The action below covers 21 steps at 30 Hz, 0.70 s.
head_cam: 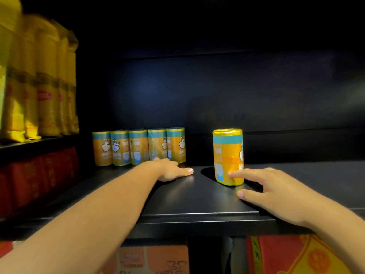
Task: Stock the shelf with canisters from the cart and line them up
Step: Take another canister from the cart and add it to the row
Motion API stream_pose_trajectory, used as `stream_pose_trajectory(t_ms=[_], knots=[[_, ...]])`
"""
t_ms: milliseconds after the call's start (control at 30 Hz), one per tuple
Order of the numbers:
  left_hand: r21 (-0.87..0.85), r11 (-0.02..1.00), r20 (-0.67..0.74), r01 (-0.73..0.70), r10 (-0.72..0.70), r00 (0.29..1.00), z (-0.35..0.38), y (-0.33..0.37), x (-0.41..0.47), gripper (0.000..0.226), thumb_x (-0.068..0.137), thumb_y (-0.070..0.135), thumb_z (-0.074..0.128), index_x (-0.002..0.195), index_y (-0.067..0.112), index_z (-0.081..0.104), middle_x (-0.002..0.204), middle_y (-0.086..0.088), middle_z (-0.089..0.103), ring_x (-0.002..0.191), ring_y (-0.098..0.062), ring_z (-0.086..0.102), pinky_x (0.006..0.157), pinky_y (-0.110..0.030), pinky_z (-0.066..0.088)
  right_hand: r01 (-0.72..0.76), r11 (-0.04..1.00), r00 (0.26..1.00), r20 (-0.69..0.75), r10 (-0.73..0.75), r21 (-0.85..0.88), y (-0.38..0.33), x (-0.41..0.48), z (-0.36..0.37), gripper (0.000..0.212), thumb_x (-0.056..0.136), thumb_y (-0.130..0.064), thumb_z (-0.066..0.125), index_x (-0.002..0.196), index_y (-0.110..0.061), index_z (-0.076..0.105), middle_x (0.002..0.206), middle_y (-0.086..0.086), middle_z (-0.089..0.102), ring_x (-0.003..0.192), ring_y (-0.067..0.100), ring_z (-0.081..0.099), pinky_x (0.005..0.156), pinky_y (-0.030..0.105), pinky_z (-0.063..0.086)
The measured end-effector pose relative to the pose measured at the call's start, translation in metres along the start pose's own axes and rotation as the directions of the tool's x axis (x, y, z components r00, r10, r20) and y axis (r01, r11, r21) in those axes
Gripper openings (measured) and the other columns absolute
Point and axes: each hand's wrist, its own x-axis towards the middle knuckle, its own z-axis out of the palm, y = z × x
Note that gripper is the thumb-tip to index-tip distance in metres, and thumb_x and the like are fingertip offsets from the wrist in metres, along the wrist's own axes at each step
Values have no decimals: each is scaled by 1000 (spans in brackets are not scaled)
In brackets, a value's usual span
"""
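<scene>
Orange-and-teal canisters: five already stand in a row (139, 147) at the back left of the shelf (197, 202), side by side and approx. level w/ each other. A sixth, the lone canister (228, 153), stands upright well to the right of the row and nearer the front edge, so it's not yet lined up.

Right hand (276, 192) is open, fingers straight, tips touching that canister's lower front, no grasp. Left hand (169, 172) lies flat and open on the shelf just in front of the row's right end, holding nothing.

Judgement: part stocked. No. 6 prob. needs sliding over to the row, and more may follow, as the row spans only the left part. Cart not in view.

Shelf is a dark, slightly shiny board in a dim bay. Yellow packs (45, 86) upper left, red packs (39, 178) below them, printed boxes (154, 258) under the shelf.
</scene>
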Motion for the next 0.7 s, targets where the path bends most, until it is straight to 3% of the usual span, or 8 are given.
stream_pose_trajectory(t_ms=[67,167,267,400,567,700], knots=[[-11,997,78,-73,73,994,-6,-3,-19,89,88,84,29,160,32,20,168,1,16,154,-27,15,124,-51,11,-3,1000,1000,3,3,-5,1,1,2,38,95,-59,52,131,-66,41,126,-29,43,121,0,38,98,21,37],[31,992,132,-126,121,984,-10,-11,-58,78,94,77,29,160,36,18,168,6,15,154,-22,16,124,-47,11,-17,999,999,43,18,-33,-1,4,2,42,97,-59,49,138,-60,43,128,-22,42,127,5,31,106,30,36],[64,989,50,-131,128,991,6,-25,-93,71,94,78,21,157,46,16,168,7,14,154,-25,17,124,-49,13,-23,997,994,102,30,-68,-4,9,2,49,97,-63,44,145,-56,38,142,-17,42,138,12,27,114,38,32],[-54,993,-84,-107,102,991,27,-30,-119,63,98,72,20,156,48,19,167,13,14,154,-23,16,121,-52,15,-40,983,957,275,89,-178,-10,26,-1,55,95,-72,32,148,-59,31,162,-19,25,151,24,12,123,46,17],[-95,989,-154,-113,97,983,29,-25,-122,61,98,69,24,155,46,25,165,13,22,150,-20,23,116,-48,21,-96,961,924,335,184,-261,-38,60,4,62,94,-76,33,152,-54,30,162,-1,32,152,29,15,123,48,19],[-150,981,-181,-123,95,979,32,-32,-121,61,95,74,29,150,49,33,161,16,30,147,-18,30,114,-45,23,-50,919,872,431,231,-392,-56,99,10,67,96,-77,24,157,-49,20,168,-2,21,155,28,14,125,46,11]])
